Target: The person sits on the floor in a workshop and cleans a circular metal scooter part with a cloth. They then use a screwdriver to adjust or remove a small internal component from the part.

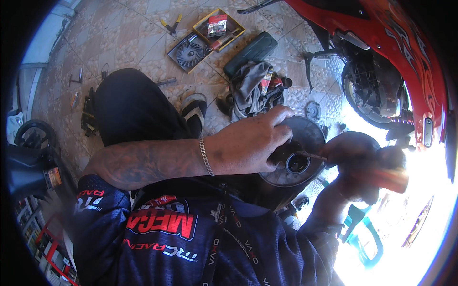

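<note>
My left hand [250, 140] grips a round dark metal part [298, 128] above my lap, fingers curled over its rim. The part has a ringed opening [296, 163] at its centre. My right hand [355, 164], smeared by motion, holds a tool with a red-orange handle [389, 174]; a thin metal shaft [312, 156] reaches from that side across the central opening. Whether its tip touches the part, I cannot tell.
A red motorcycle [427, 95] stands at right. On the tiled floor lie two shallow boxes [188, 51], pliers [171, 26], a green case [250, 50], crumpled cloth [248, 90] and loose metal tools [76, 78]. A black wheeled object [31, 159] sits at left. Glare washes out the lower right.
</note>
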Motion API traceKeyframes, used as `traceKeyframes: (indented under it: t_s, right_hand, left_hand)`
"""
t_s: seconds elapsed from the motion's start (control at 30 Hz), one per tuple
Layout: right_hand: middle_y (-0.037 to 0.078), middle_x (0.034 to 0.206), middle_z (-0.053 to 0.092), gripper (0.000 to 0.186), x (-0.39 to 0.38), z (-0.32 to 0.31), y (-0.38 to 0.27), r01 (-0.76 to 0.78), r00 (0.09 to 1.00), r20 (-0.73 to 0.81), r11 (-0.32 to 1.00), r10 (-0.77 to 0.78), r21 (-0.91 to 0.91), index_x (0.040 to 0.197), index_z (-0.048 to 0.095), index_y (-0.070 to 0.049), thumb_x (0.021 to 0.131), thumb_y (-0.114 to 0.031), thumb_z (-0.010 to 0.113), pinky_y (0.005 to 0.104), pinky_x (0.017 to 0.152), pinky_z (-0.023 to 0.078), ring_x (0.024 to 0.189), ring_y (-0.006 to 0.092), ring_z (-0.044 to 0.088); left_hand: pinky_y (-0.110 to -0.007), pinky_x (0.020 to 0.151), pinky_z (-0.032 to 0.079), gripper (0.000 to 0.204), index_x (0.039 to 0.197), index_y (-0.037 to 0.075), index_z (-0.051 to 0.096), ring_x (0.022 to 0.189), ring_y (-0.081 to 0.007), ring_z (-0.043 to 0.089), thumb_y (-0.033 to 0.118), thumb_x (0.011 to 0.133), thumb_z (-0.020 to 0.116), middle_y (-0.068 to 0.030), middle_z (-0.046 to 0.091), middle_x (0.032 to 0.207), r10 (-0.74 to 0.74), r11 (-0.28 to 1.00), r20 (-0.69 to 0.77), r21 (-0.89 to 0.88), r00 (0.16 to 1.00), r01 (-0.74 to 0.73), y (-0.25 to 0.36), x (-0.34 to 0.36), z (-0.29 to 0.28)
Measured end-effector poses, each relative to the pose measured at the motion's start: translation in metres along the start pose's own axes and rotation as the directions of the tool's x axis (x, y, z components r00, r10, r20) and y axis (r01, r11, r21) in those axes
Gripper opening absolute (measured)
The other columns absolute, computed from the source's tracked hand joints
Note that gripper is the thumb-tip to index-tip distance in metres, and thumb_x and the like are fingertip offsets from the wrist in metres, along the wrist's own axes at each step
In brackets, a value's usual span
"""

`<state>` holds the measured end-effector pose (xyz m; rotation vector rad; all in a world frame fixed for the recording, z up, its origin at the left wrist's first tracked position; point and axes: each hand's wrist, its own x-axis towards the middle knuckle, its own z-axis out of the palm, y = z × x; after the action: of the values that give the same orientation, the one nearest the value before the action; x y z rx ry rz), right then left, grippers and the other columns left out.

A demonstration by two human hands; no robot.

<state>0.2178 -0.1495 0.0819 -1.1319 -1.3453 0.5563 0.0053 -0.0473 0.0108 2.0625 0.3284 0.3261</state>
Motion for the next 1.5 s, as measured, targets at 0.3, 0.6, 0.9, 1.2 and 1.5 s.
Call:
traceKeyframes:
  t_s: [0.3, 0.6, 0.9, 1.2, 1.5]
  right_hand:
    - [0.015, 0.082, 0.069, 0.055, 0.018, -0.025, 0.018, -0.266, 0.96, 0.092, 0.964, 0.265, -0.004, 0.116, 0.053, 0.0, 0.1, -0.053, 0.06, 0.0286, 0.059, 0.053, 0.067, 0.021, 0.067]
    - [0.012, 0.087, 0.069, 0.063, 0.03, -0.031, 0.035, -0.455, 0.89, -0.002, 0.888, 0.456, 0.074, 0.13, 0.044, -0.003, 0.099, -0.054, 0.065, 0.0301, 0.064, 0.052, 0.078, 0.0185, 0.067]
    - [0.017, 0.094, 0.069, 0.064, 0.043, -0.014, 0.036, -0.513, 0.856, 0.047, 0.857, 0.515, -0.048, 0.138, 0.041, 0.004, 0.097, -0.033, 0.073, 0.03, 0.064, 0.056, 0.078, 0.0206, 0.069]
    - [0.012, 0.09, 0.07, 0.035, 0.043, -0.023, 0.039, -0.763, 0.644, 0.093, 0.646, 0.759, 0.004, 0.129, 0.05, -0.002, 0.106, -0.027, 0.06, 0.0284, 0.066, 0.054, 0.075, 0.0185, 0.07]
    - [0.017, 0.098, 0.072, 0.037, 0.034, -0.03, 0.052, -0.783, 0.621, 0.111, 0.619, 0.776, 0.058, 0.128, 0.051, -0.002, 0.106, -0.031, 0.057, 0.0313, 0.074, 0.057, 0.083, 0.0209, 0.072]
  left_hand:
    - [-0.041, 0.096, 0.055, 0.048, 0.109, 0.0, 0.06, 0.118, -0.038, 0.062, 0.014, 0.072, 0.087, -0.0223, 0.046, 0.143, 0.057, 0.998, -0.062, 0.014, 0.996, -0.056, -0.001, 0.001, 0.003]
    - [-0.04, 0.096, 0.056, 0.052, 0.112, -0.001, 0.061, 0.115, -0.0366, 0.064, 0.014, 0.07, 0.088, -0.0209, 0.047, 0.142, 0.03, 1.0, -0.052, 0.009, 0.998, -0.029, -0.002, 0.0, 0.005]
    - [-0.039, 0.093, 0.057, 0.053, 0.113, -0.002, 0.061, 0.111, -0.0352, 0.066, 0.013, 0.07, 0.088, -0.0205, 0.047, 0.14, -0.019, 0.999, -0.041, -0.034, 0.999, 0.017, 0.0, -0.001, 0.006]
    - [-0.039, 0.09, 0.058, 0.054, 0.114, -0.002, 0.061, 0.107, -0.0331, 0.068, 0.015, 0.071, 0.088, -0.0192, 0.048, 0.14, -0.011, 0.999, -0.06, -0.049, 0.998, 0.008, -0.002, -0.002, 0.007]
    - [-0.038, 0.089, 0.058, 0.056, 0.116, -0.003, 0.06, 0.103, -0.0329, 0.069, 0.016, 0.072, 0.087, -0.0206, 0.047, 0.142, -0.003, 0.999, -0.068, -0.032, 0.998, 0.001, -0.002, -0.003, 0.007]
